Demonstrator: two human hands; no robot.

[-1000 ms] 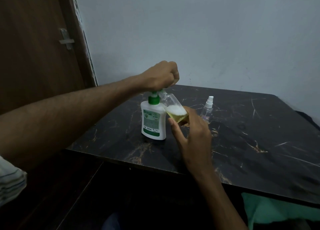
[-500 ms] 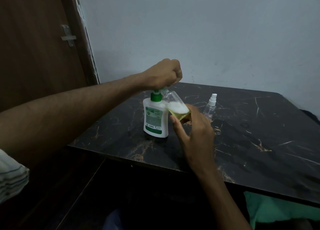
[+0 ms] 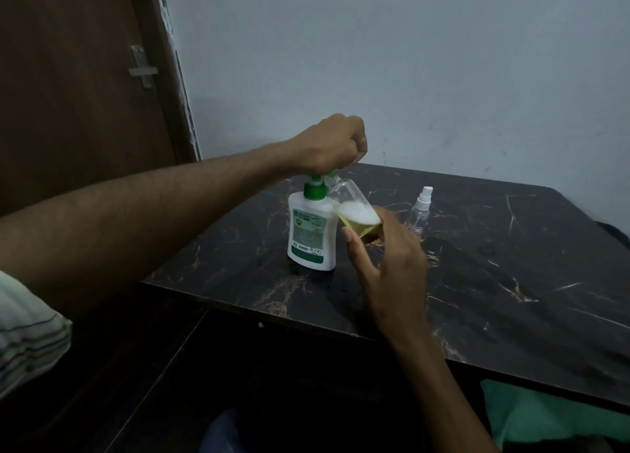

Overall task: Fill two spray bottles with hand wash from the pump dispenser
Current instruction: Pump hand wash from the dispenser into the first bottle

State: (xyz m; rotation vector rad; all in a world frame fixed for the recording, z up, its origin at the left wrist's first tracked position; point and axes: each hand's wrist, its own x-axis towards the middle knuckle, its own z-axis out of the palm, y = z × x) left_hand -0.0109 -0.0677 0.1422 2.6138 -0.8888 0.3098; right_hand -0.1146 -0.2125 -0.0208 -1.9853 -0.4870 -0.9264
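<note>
Head view: left hand [image 3: 332,142] fisted atop the pump [image 3: 315,188]; right hand [image 3: 385,258] grips a tilted bottle [image 3: 354,210] under the spout.

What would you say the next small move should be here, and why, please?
Probably another press of the pump dispenser by the left hand. The tilted bottle that the right hand holds at the spout has liquid and foam only in its lower part.
</note>
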